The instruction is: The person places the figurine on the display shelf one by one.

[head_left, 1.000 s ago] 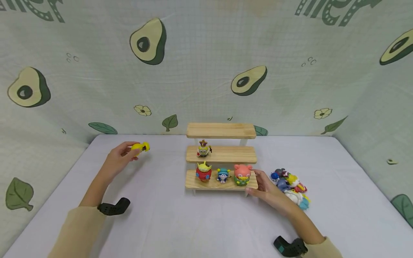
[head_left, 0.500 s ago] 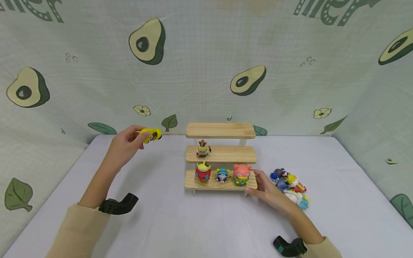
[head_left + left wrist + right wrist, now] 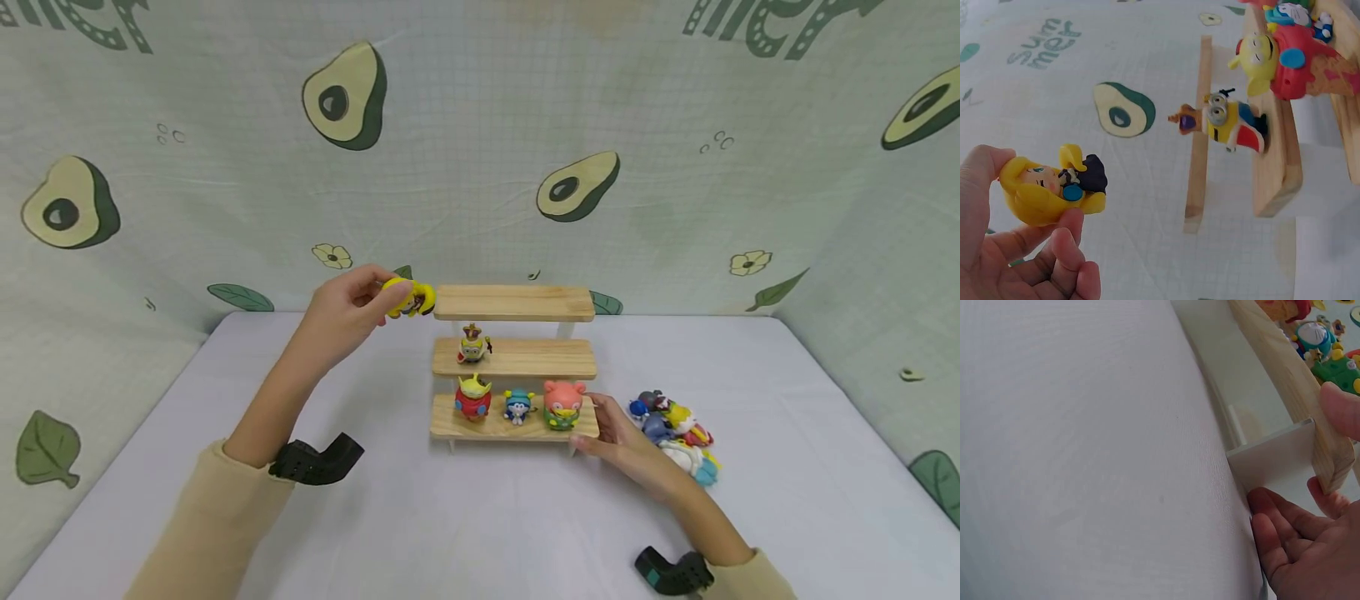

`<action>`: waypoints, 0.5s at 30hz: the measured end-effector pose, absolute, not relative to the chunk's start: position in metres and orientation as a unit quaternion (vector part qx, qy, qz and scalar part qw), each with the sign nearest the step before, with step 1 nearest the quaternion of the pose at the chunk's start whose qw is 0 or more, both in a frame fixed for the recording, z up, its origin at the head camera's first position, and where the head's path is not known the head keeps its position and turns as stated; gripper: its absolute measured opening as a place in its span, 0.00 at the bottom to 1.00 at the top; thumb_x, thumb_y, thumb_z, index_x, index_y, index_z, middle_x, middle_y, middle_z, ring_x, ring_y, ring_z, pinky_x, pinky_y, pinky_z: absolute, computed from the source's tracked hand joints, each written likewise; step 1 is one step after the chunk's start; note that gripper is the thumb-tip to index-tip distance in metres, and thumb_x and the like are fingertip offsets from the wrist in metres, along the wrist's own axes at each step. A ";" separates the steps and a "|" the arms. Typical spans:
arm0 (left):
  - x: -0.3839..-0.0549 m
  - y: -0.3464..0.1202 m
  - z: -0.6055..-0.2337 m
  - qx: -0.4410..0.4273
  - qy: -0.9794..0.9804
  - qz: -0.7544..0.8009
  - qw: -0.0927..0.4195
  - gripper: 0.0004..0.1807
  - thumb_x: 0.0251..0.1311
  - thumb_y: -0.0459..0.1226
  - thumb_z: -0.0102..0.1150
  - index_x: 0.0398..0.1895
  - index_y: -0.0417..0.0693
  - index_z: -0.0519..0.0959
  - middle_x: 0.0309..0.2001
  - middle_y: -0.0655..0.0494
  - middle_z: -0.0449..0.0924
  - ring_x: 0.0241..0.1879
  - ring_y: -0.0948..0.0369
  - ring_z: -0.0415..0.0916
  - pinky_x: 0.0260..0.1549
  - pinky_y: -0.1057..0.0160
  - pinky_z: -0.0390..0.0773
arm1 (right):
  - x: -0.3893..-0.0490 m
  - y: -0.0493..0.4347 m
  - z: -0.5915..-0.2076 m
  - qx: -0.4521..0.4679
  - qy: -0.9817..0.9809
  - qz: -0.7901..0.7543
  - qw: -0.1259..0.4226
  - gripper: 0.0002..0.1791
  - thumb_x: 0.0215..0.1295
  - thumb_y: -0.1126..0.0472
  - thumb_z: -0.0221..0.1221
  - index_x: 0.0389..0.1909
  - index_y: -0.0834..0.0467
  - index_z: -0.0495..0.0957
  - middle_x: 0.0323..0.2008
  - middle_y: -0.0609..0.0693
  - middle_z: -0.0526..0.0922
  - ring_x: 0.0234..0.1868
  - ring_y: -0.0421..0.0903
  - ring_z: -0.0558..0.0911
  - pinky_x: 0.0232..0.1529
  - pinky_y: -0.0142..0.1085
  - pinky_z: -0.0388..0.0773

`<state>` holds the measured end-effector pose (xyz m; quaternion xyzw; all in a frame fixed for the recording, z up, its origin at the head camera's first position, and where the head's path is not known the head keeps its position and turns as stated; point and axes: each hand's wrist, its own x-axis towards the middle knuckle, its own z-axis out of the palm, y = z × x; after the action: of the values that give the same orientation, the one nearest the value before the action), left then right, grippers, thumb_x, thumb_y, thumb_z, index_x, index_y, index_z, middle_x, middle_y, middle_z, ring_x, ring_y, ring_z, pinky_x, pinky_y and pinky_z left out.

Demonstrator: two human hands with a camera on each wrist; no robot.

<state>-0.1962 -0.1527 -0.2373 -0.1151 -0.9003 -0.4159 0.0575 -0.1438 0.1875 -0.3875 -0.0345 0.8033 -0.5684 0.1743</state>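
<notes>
Left hand (image 3: 348, 315): pinches yellow-haired figure (image 3: 1052, 187), moved right, within reach of top shelf (image 3: 514, 303), I judge
Right hand (image 3: 617, 442): grips bottom shelf (image 3: 529, 432), unmoved

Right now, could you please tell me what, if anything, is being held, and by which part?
The left grip holds the yellow-haired figurine by its hair; the right grip holds the lowest shelf at its right end.

Avocado-print backdrop (image 3: 465, 142) behind white table (image 3: 465, 517)

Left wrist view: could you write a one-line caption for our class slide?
The left hand pinches a yellow-haired figurine near wooden shelves bearing other toy figures.
</notes>
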 end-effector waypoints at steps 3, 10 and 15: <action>-0.200 -0.139 -0.233 -0.139 -0.900 -0.410 0.050 0.21 0.61 0.55 0.52 0.42 0.49 0.77 0.32 0.51 0.78 0.32 0.56 0.71 0.30 0.61 0.69 | -0.144 0.188 -0.387 -0.034 0.803 -0.569 0.174 0.41 0.60 0.52 0.59 0.68 0.58 0.47 0.66 0.64 0.60 0.67 0.61 0.61 0.63 0.55 0.60; -0.210 -0.104 -0.223 -0.178 -0.902 -0.392 -0.001 0.16 0.59 0.55 0.54 0.36 0.54 0.78 0.30 0.55 0.78 0.33 0.57 0.74 0.31 0.61 0.71 | -0.144 0.188 -0.387 -0.033 0.802 -0.571 0.171 0.42 0.60 0.52 0.59 0.68 0.58 0.47 0.66 0.65 0.59 0.67 0.62 0.60 0.64 0.56 0.58; -0.221 -0.083 -0.219 -0.200 -0.909 -0.363 -0.049 0.16 0.58 0.54 0.54 0.32 0.53 0.79 0.33 0.57 0.80 0.34 0.58 0.78 0.34 0.62 0.76 | -0.144 0.188 -0.386 -0.034 0.801 -0.572 0.173 0.41 0.60 0.52 0.59 0.68 0.57 0.47 0.66 0.64 0.59 0.67 0.61 0.60 0.64 0.56 0.57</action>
<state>-0.2208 -0.0829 -0.2185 -0.2004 -0.9086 -0.3632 -0.0489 -0.1437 0.1879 -0.3864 -0.0341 0.8007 -0.5725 0.1731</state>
